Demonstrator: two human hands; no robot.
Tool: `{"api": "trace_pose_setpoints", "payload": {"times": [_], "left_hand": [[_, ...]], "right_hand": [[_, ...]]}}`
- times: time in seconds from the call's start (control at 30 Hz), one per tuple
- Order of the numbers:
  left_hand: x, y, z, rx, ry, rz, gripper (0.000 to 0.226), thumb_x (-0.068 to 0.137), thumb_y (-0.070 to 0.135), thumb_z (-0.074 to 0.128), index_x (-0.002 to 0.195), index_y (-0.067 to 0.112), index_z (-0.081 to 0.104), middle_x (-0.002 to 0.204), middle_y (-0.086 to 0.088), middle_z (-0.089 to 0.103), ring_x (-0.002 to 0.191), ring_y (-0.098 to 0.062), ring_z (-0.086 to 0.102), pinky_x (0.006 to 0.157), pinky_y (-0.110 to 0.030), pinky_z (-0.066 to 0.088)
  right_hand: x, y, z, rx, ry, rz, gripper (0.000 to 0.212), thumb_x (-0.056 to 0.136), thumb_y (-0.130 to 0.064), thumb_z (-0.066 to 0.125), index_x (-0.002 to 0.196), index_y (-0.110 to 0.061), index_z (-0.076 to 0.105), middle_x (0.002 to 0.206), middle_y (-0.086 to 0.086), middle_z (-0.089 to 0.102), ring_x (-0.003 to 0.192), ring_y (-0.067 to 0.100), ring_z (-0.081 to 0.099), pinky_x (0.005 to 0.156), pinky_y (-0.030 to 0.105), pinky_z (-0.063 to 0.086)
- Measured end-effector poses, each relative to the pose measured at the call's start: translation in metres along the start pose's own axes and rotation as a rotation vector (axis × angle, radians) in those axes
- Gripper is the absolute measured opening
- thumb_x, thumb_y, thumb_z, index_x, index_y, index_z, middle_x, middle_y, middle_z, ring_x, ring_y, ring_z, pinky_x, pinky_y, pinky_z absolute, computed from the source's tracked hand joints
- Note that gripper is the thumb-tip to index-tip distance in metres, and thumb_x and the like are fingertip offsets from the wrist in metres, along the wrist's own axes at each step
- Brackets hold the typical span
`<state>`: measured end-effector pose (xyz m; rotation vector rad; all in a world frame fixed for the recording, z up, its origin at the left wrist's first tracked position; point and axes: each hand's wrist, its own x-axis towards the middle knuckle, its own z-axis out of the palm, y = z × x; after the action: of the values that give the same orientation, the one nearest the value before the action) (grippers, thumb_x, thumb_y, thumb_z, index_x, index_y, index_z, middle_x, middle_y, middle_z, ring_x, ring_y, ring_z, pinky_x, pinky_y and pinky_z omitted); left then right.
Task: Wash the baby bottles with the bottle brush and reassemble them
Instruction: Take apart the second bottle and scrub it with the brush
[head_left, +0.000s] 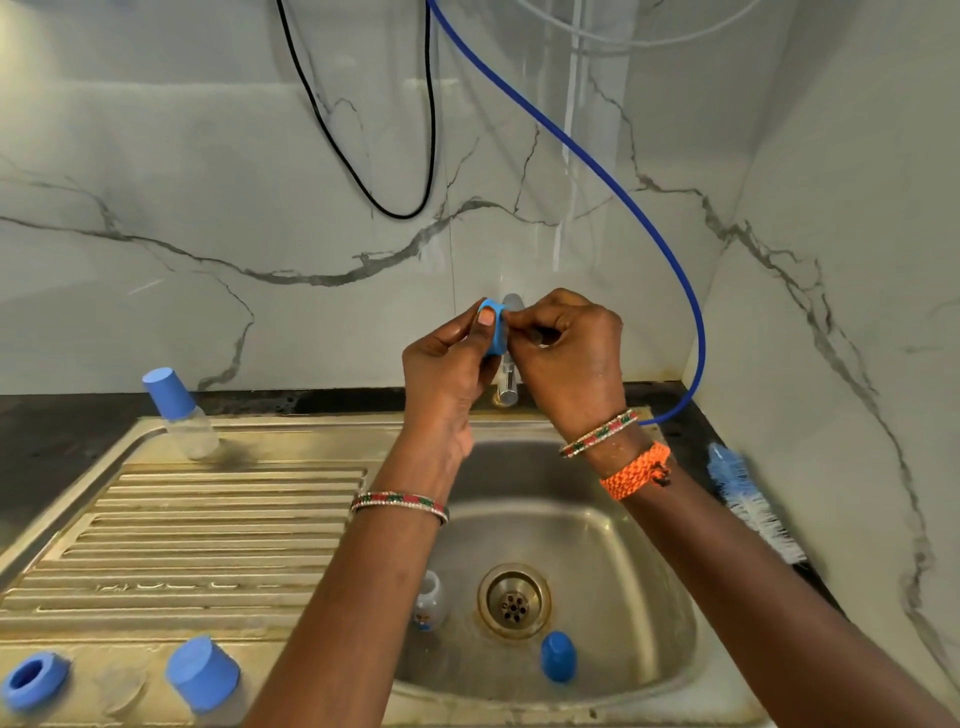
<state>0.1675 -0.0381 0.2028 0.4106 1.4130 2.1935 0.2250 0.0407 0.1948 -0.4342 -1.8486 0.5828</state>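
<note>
Above the steel sink (649, 525), I hold a blue bottle collar ring (493, 330) in my left hand (447, 374), thumb poking through its opening, fingers curled around it. My right hand (569, 358) pinches at the ring's edge, fingers clenched on something I cannot make out, in front of the tap (506, 387). An uncapped bottle (430, 603) stands in the basin near the drain (514, 603), a blue cap (558, 657) beside it. On the drainboard, a capped bottle (182, 415) stands at the back; another ring (34, 680) and cap (202, 673) sit at the front. The bottle brush (748, 501) lies on the counter, right of the sink.
</note>
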Motion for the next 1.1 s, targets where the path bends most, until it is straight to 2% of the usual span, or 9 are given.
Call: {"api": "trace_pose_setpoints", "payload": {"times": [0.1,0.27,0.33,0.47,0.57,0.7,0.8,0.97,1.1], "left_hand": [[-0.002,-0.001,0.000,-0.021,0.027,0.002,0.023,0.086,0.015,0.064,0.108,0.008,0.069,0.103,-0.011,0.069,0.104,-0.025,0.064,0.085,-0.031,0.055],[0.000,0.007,0.000,-0.049,0.003,-0.025,0.024,0.090,0.015,0.060,0.111,0.006,0.068,0.107,-0.014,0.069,0.103,-0.027,0.065,0.076,-0.026,0.058],[0.001,0.010,-0.003,-0.052,-0.021,-0.056,0.023,0.092,0.016,0.058,0.111,0.007,0.067,0.110,-0.015,0.068,0.105,-0.029,0.064,0.075,-0.027,0.058],[0.005,0.020,-0.010,0.017,-0.037,-0.069,0.019,0.091,0.015,0.060,0.107,0.008,0.067,0.112,-0.015,0.067,0.104,-0.027,0.064,0.080,-0.031,0.057],[0.005,0.021,-0.010,0.079,-0.060,-0.117,0.015,0.090,0.018,0.061,0.103,0.014,0.067,0.110,-0.013,0.067,0.101,-0.027,0.065,0.082,-0.034,0.056],[0.015,0.016,-0.014,0.142,-0.157,-0.082,0.026,0.095,0.021,0.055,0.116,0.010,0.063,0.108,-0.010,0.068,0.105,-0.022,0.064,0.093,-0.029,0.050],[0.024,0.017,-0.029,0.130,-0.320,-0.109,0.035,0.093,0.023,0.053,0.125,0.009,0.058,0.114,-0.008,0.067,0.109,-0.022,0.064,0.100,-0.033,0.047],[0.030,0.011,-0.053,0.057,-0.586,-0.150,0.063,0.067,0.029,0.074,0.125,0.011,0.056,0.117,-0.010,0.067,0.107,-0.027,0.065,0.088,-0.034,0.054],[0.024,0.006,-0.050,0.024,-0.558,-0.181,0.080,0.056,0.028,0.078,0.128,0.006,0.052,0.102,-0.013,0.071,0.094,-0.027,0.070,0.075,-0.032,0.057]], "right_hand": [[-0.007,-0.003,0.004,-0.049,-0.005,-0.043,0.010,0.076,-0.001,0.072,0.084,-0.005,0.076,0.068,0.009,0.066,0.059,0.018,0.060,0.060,0.027,0.054],[-0.011,-0.009,0.000,0.126,-0.015,0.014,0.022,0.076,0.001,0.070,0.095,-0.008,0.075,0.079,0.000,0.066,0.070,0.004,0.060,0.070,0.012,0.051],[-0.009,-0.009,-0.001,0.137,-0.059,-0.007,0.025,0.075,0.004,0.069,0.096,-0.010,0.075,0.080,0.004,0.065,0.075,0.011,0.062,0.072,0.016,0.052],[-0.011,-0.002,-0.005,-0.007,-0.179,-0.220,0.034,0.074,0.009,0.070,0.104,-0.008,0.072,0.098,0.010,0.065,0.089,0.020,0.065,0.083,0.020,0.054],[-0.002,0.004,-0.009,-0.102,-0.234,-0.283,0.034,0.075,0.010,0.067,0.106,-0.003,0.070,0.102,0.014,0.065,0.088,0.027,0.067,0.079,0.036,0.058],[0.004,-0.001,-0.012,0.015,-0.147,-0.165,0.020,0.075,-0.003,0.071,0.095,-0.003,0.074,0.087,0.013,0.071,0.076,0.022,0.068,0.071,0.035,0.058],[0.007,-0.005,-0.017,0.108,-0.189,0.042,0.017,0.075,-0.010,0.076,0.092,-0.008,0.076,0.083,0.005,0.073,0.072,0.011,0.068,0.071,0.029,0.057],[0.011,-0.006,-0.022,0.199,-0.321,0.199,0.015,0.075,-0.016,0.078,0.088,-0.010,0.075,0.081,0.000,0.072,0.074,0.010,0.069,0.071,0.028,0.059],[0.007,-0.008,-0.016,0.115,-0.234,0.178,0.005,0.078,-0.013,0.073,0.075,-0.009,0.071,0.064,-0.005,0.064,0.061,0.010,0.063,0.063,0.023,0.056]]}}
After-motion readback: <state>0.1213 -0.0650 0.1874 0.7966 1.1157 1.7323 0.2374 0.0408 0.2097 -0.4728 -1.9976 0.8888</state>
